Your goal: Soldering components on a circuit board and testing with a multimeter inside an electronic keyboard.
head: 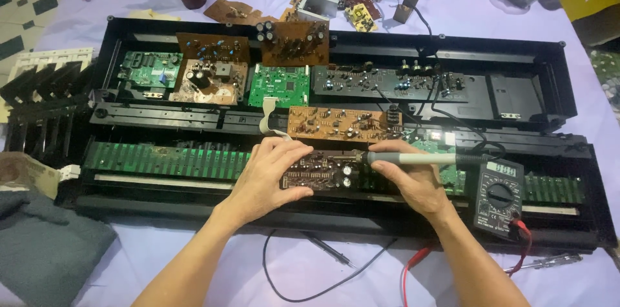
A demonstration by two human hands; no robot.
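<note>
My left hand (pixel 268 171) rests on the left end of a small dark circuit board (pixel 320 174), holding it down on the open black keyboard chassis (pixel 194 207). My right hand (pixel 413 174) grips a soldering iron (pixel 413 159) with a pale handle, lying nearly level with its tip pointing left onto the board near two black capacitors (pixel 349 175). A brown circuit board (pixel 342 124) lies just behind my hands.
A black multimeter (pixel 498 195) sits right of my right hand, its red lead (pixel 420 262) and black lead (pixel 329 252) trailing on the lilac cloth. Green and brown boards (pixel 279 85) fill the chassis rear. Key sections (pixel 39 97) and grey cloth (pixel 45 249) lie left.
</note>
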